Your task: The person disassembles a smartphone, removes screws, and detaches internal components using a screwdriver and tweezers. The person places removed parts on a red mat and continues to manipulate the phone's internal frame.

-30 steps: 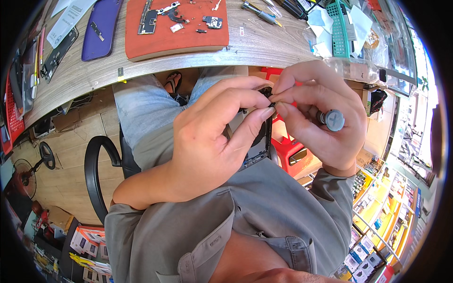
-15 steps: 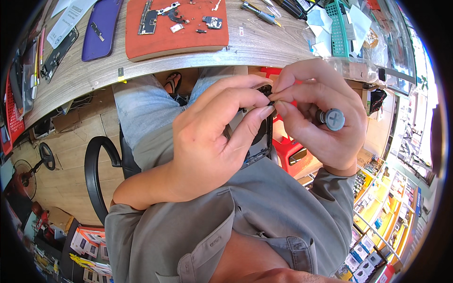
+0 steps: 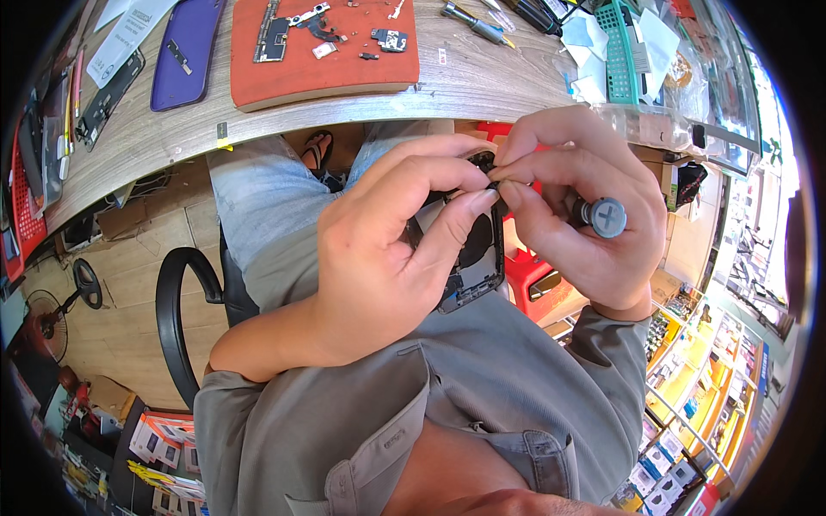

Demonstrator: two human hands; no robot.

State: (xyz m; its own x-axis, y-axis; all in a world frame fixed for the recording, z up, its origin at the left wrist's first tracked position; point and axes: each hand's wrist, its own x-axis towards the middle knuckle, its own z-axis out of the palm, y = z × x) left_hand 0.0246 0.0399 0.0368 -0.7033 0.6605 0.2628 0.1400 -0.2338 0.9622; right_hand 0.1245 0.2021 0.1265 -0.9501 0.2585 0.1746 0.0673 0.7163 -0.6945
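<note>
Above my lap my left hand (image 3: pixel 379 249) is closed around an opened phone housing (image 3: pixel 482 279), which is tilted and partly hidden behind the fingers. Its bare inside shows below my left thumb. The left thumb and index fingertips press together near the housing's upper end. My right hand (image 3: pixel 589 215) meets them there, thumb and fingertips pinched. Something small and dark sits between the two hands' fingertips, too covered to name. A screwdriver with a grey round cap (image 3: pixel 609 218) is tucked in my right hand, cap outward; its shaft is hidden.
Ahead on the wooden bench (image 3: pixel 482 90) lies a red-orange pad (image 3: pixel 344 73) with a circuit board (image 3: pixel 272 39) and several small phone parts. A purple phone case (image 3: pixel 185 56) is left of it; a screwdriver (image 3: pixel 477 24) and teal basket (image 3: pixel 618 52) are right. A red stool (image 3: pixel 525 284) stands below.
The phone housing has swung down and slightly right, so more of its inside shows below my left thumb. Both hands stay pinched together in nearly the same place.
</note>
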